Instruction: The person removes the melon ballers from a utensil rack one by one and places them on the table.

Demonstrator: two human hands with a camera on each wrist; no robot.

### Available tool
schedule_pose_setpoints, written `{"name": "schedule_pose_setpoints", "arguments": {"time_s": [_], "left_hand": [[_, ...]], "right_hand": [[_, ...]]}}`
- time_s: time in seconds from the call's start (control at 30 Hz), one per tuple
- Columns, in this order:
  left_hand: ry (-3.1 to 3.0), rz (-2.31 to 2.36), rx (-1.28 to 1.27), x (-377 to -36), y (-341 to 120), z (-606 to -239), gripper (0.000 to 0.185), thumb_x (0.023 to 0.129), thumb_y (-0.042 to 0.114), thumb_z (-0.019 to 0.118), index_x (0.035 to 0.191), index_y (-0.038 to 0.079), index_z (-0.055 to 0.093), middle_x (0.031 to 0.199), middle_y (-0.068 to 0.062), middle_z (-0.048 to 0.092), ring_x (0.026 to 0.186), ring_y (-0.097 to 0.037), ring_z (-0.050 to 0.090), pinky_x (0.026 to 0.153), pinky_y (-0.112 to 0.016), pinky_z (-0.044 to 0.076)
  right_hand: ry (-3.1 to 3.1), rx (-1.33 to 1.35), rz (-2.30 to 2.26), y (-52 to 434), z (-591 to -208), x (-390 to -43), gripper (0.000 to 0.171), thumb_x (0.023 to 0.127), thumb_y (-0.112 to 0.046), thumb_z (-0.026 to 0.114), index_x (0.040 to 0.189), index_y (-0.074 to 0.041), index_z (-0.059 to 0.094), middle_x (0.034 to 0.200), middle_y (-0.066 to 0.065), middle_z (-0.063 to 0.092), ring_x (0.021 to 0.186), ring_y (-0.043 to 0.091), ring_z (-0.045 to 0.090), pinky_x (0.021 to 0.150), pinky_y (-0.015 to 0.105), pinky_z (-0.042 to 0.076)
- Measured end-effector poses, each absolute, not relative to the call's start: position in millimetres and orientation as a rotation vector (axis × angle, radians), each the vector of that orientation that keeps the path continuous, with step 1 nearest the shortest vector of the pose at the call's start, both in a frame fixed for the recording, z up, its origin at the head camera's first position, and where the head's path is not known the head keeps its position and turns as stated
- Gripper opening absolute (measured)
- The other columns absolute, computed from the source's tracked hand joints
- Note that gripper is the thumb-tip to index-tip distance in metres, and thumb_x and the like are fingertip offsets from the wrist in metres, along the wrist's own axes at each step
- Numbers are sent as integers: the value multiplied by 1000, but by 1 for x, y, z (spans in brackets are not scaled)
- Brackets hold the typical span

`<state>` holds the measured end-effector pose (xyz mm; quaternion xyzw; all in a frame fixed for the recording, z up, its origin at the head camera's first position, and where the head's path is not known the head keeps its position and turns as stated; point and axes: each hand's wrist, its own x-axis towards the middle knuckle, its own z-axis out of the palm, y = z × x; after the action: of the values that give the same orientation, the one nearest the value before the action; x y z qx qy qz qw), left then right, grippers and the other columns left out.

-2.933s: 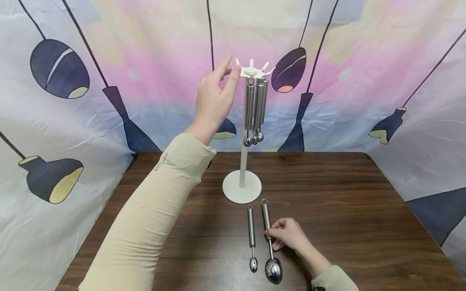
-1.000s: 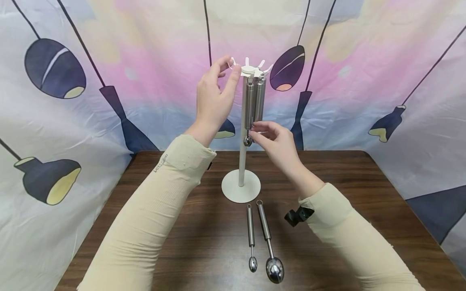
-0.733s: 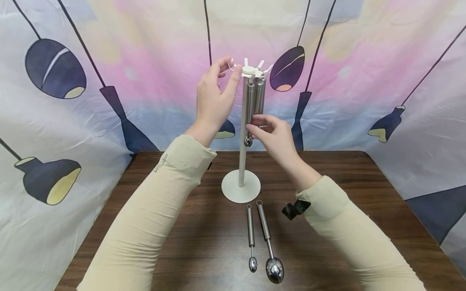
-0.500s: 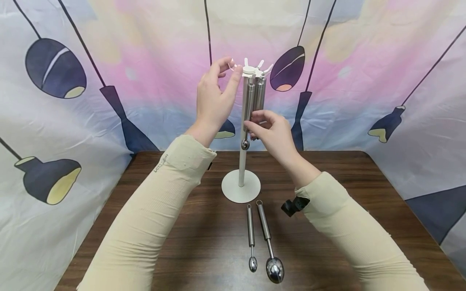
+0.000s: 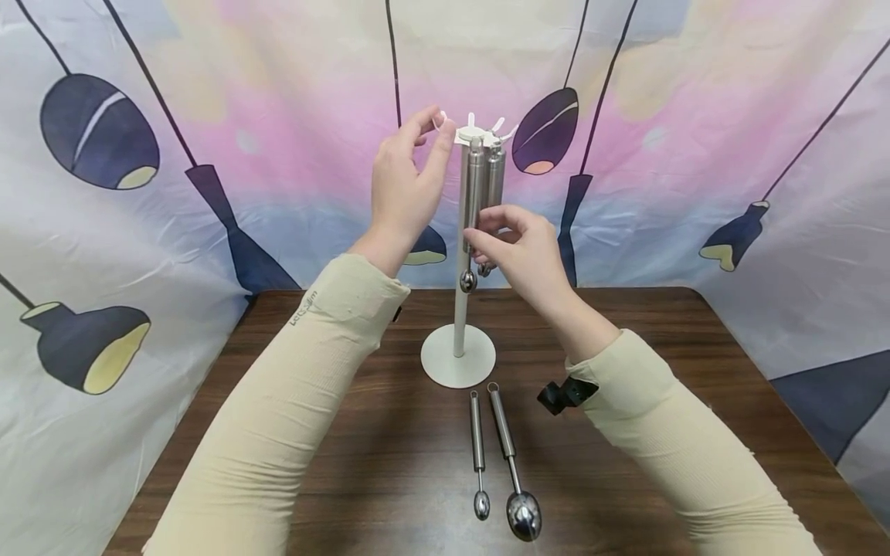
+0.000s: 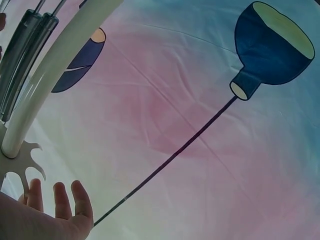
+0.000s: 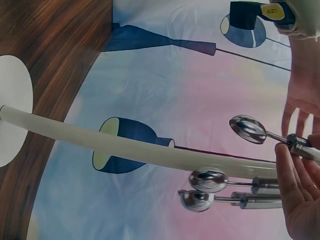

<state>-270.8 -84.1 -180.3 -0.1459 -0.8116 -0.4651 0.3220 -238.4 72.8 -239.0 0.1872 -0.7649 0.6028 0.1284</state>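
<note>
Our right hand pinches the steel handle of a hanging scoop and has raised it since a moment ago, so its ring now sits at the top of the hook and looks nearly free. Our left hand still steadies the hook wheel of the white stand, fingers curled on a prong. Two scoops lie on the table below.

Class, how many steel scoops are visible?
5. Small scoop and large scoop lie on the table; the right hand pinches the held scoop at the stand; two hanging scoops beside it. More may hide.
</note>
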Motion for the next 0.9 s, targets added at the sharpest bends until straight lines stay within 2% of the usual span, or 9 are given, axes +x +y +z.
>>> {"name": "schedule_pose_setpoints", "arguments": {"time_s": [0.27, 0.5, 0.7, 0.9], "left_hand": [[-2179, -1122, -353, -272, -87, -178, 47, 104, 36, 48, 143, 11, 53, 125, -7, 61, 115, -22, 53, 99, -27, 40], [-2193, -1101, -355, -274, -86, -177, 46, 105, 34, 45, 144, 10, 52, 130, -6, 62, 118, -22, 55, 102, -27, 41], [-2207, -1084, -375, -276, -88, -174, 43, 106, 29, 44, 141, 7, 55, 135, -7, 62, 119, -22, 57, 106, -29, 38], [-2250, -1093, -363, -276, -88, -170, 44, 106, 31, 44, 143, 9, 53, 138, -5, 61, 121, -18, 57, 108, -27, 37]], "right_hand": [[-2188, 571, 1779, 70, -233, -232, 25, 88, -12, 72, 109, 1, 69, 96, 13, 72, 68, 9, 70, 73, 39, 61], [-2189, 573, 1809, 77, -232, -220, 26, 88, -11, 73, 110, 1, 68, 94, 8, 72, 67, 16, 72, 74, 39, 61], [-2165, 586, 1865, 91, -235, -209, 23, 87, -8, 72, 108, 2, 69, 87, -1, 72, 63, 13, 71, 71, 35, 61], [-2177, 563, 1850, 104, -237, -201, 24, 88, -10, 73, 109, 2, 69, 90, 4, 74, 65, 15, 71, 70, 35, 61]]}}
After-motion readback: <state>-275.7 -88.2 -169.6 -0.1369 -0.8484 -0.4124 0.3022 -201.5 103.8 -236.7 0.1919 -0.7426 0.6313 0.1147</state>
